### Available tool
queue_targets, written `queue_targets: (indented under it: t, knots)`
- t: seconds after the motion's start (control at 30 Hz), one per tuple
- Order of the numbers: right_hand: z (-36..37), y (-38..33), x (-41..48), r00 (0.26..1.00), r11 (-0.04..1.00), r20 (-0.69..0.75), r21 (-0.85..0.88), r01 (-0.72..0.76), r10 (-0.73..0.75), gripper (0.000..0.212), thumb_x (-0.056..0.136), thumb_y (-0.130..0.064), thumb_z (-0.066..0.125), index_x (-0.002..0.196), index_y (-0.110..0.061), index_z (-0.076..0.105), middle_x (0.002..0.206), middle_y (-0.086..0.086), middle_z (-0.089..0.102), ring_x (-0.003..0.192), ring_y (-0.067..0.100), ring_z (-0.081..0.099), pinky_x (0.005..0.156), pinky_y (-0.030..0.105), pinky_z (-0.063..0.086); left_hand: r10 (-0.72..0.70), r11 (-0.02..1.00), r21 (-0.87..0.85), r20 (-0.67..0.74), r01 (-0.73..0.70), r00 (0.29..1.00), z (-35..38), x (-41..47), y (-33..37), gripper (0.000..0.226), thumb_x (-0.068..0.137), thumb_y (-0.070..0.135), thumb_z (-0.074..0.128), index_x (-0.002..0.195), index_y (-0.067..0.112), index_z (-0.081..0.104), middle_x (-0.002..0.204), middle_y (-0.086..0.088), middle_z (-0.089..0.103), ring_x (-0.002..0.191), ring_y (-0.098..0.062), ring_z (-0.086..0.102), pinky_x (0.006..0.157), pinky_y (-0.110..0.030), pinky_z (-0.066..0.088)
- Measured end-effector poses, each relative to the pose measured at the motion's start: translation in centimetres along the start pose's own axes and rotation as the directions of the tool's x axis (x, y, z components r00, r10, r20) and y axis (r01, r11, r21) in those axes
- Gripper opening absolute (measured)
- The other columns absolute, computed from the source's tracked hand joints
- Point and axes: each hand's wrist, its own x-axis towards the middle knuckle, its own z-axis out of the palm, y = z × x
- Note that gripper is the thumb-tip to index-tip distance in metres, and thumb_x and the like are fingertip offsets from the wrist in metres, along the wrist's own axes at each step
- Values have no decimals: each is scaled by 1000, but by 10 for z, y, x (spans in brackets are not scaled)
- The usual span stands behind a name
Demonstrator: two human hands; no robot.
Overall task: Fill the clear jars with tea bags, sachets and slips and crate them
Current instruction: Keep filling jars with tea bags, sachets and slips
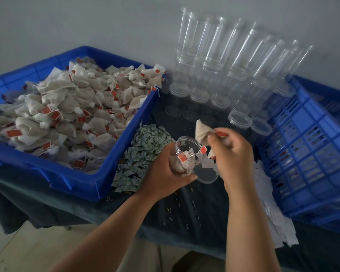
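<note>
I am partway through the tea-bag step: my left hand [166,169] grips the tilted jar [185,157] above the tabletop [194,209], my right hand [231,152] pinches a tea bag [202,131] just beside its mouth, which I judge must go inside next.

Beige mesh tea bags [67,107] with red square tags fill a solid blue plastic bin [82,185] at 9 o'clock. Green-and-white printed paper sachets [143,156] lie at 7 o'clock on the counter's dark grey cloth [194,213]. At centre, a clear round plastic jar [185,154] shows beige and red inside. Colourless tall plastic jars [214,61] stand at 1 o'clock before a pale grey wall [86,20]; a blue slotted plastic crate [306,146] at 3 o'clock, white paper slips [279,226] at 4 o'clock.
</note>
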Motion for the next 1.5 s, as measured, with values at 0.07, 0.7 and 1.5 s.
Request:
queue_targets:
  t: [0.07,0.7,1.5]
  knots:
    - [2,-1,3,985,985,170,-172,-5,34,8,98,-31,74,98,-38,78,89,-16,76,79,4,71,71,38,63,-5,1000,-28,7,6,1000,0,0,0,86,70,33,100,140,43,52,129,16,71,115,-7,72,94,-32,63]
    - [23,13,-11,913,930,406,-320,181,-38,56,110,-63,28,124,-38,76,148,-9,66,147,0,48,117,34,47,6,999,-43,4,-6,1000,0,2,-6,84,73,38,98,143,36,52,128,10,71,117,-15,72,94,-40,64]
    - [30,53,34,976,954,69,-237,-185,206,15,104,-42,65,110,-31,71,107,-7,76,98,11,71,83,34,55,54,984,-151,-232,-91,971,-2,-4,4,95,69,28,100,148,32,48,137,18,65,131,-10,64,107,-27,53]
